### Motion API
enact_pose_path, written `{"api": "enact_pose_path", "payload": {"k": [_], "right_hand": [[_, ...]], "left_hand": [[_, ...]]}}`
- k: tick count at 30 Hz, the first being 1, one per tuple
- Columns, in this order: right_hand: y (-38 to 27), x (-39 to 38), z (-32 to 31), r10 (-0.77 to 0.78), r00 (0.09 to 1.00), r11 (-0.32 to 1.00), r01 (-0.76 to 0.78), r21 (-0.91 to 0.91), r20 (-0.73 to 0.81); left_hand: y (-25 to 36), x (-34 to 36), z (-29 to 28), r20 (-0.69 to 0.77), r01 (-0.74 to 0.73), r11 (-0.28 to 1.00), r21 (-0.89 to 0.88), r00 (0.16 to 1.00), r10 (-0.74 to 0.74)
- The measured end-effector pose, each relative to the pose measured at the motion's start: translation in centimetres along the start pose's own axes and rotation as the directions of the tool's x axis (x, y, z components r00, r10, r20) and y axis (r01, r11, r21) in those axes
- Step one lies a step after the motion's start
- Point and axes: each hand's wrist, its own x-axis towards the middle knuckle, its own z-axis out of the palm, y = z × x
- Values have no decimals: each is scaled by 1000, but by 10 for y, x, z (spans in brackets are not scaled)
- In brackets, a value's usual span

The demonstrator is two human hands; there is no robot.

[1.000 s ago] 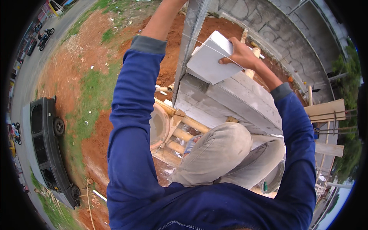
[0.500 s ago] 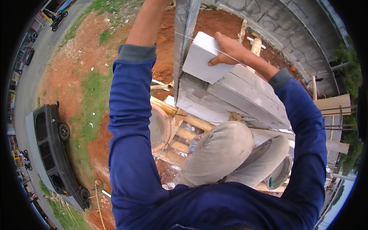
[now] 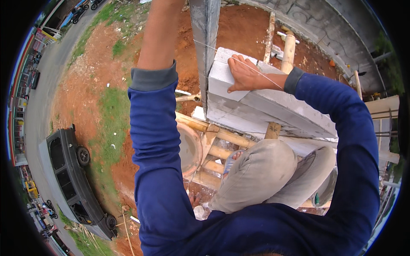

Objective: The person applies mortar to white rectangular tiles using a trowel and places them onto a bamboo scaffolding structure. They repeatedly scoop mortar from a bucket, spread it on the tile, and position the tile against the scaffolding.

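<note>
A white lightweight concrete block (image 3: 226,79) sits level in the top course of the block wall (image 3: 279,102), against the grey upright post (image 3: 204,47). My right hand (image 3: 247,74) grips it from above, fingers over the top and thumb on the near face. A thin string line (image 3: 205,44) runs from the post across the block and my hand. My left forearm (image 3: 159,38) reaches up past the post's left side, and its hand lies beyond the upper edge of the picture.
Below the wall are bamboo poles (image 3: 222,152) of a scaffold, with a round tub (image 3: 188,147) of grey mix at left. A bucket (image 3: 326,190) stands by my knee at right. A dark vehicle (image 3: 70,179) is parked on the ground below, far left.
The block has gone from tilted to level, settling down onto the wall beside the post. My right hand has come down with it. The whole view has shifted a little.
</note>
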Motion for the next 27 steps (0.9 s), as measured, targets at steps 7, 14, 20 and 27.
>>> {"api": "enact_pose_path", "payload": {"k": [7,14,20,27], "right_hand": [[74,-11,-102,141,940,856,-274,439,311],[-12,-167,-157,341,395,776,395,493,-853],[-46,-163,19,332,693,913,-67,402,-640],[-23,-98,57,210,821,978,-179,111,-531]], "left_hand": [[14,2,2,-21,17,990,138,1000,-15],[-7,-77,-13,-293,-75,997,7,953,73],[-57,-340,74,-521,666,616,-420,379,-765],[-90,-392,113,-43,797,288,-530,314,-948]]}}
